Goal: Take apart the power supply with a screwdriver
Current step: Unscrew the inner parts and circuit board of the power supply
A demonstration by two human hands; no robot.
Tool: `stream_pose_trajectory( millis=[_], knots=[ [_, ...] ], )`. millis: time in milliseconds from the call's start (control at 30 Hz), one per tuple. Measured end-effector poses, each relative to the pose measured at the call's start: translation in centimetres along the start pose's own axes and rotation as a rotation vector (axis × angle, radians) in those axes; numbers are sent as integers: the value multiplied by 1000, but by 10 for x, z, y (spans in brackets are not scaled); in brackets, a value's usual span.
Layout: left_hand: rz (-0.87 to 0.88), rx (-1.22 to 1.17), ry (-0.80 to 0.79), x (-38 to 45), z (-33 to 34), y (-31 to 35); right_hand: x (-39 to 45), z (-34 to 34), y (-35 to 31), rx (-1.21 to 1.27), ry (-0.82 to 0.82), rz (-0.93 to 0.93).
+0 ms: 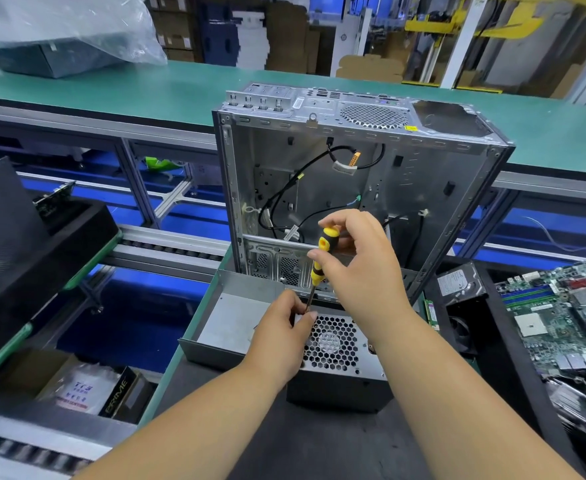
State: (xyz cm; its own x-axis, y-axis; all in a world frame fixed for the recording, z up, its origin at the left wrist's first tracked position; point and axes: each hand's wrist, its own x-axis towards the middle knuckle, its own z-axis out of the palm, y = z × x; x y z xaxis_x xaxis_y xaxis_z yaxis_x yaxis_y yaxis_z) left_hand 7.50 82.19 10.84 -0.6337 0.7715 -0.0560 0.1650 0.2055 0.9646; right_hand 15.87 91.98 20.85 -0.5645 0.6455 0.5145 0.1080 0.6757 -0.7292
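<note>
We see the grey metal power supply box (pixel 336 372) sitting on the black mat of the worktop (pixel 319 445), near the middle of its far edge, with its hexagon-mesh fan grille facing up. Our right hand (pixel 360 268) holds the yellow-and-black-handled screwdriver (pixel 321 258) nearly upright; the thumb and forefinger pinch the handle from either side, and the other fingers curl behind it. The thin shaft runs down to the far left corner of the box's top face. Our left hand (pixel 281 337) rests on that same corner, thumb and forefinger pressed together around the lower end of the shaft, so the tip itself is hidden from us.

Just left of the box, touching it, lies an open grey sheet-metal cover (pixel 222 327) with low walls, reaching over the worktop's left edge. Behind the box stands an opened silver computer case (pixel 353 174), stripped inside except for loose black cables (pixel 284 199) along its back panel. Toward the right edge of the worktop lie a silver hard drive (pixel 457 282), a black fan (pixel 461 334) and a green motherboard (pixel 561 313). A green conveyor belt (pixel 146 88) runs across behind the case, carrying a plastic-wrapped unit (pixel 59 32) at its far left.
</note>
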Motion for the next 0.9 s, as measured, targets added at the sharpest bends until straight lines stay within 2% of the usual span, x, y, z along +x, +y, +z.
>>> stream_pose_trajectory(
  millis=[233, 600, 733, 900],
  knots=[
    [-3, 7, 6, 1, 1, 1, -4, -2, 1, 134, -158, 27],
    [-8, 12, 6, 0, 1, 2, -4, 3, 6, -85, 3, -94],
    [-1, 7, 5, 1, 0, 1, -6, 2, 6, 47, -16, 3],
    [7, 7, 2, 1, 1, 1, -6, 1, 5, 68, -61, 11]
  ],
)
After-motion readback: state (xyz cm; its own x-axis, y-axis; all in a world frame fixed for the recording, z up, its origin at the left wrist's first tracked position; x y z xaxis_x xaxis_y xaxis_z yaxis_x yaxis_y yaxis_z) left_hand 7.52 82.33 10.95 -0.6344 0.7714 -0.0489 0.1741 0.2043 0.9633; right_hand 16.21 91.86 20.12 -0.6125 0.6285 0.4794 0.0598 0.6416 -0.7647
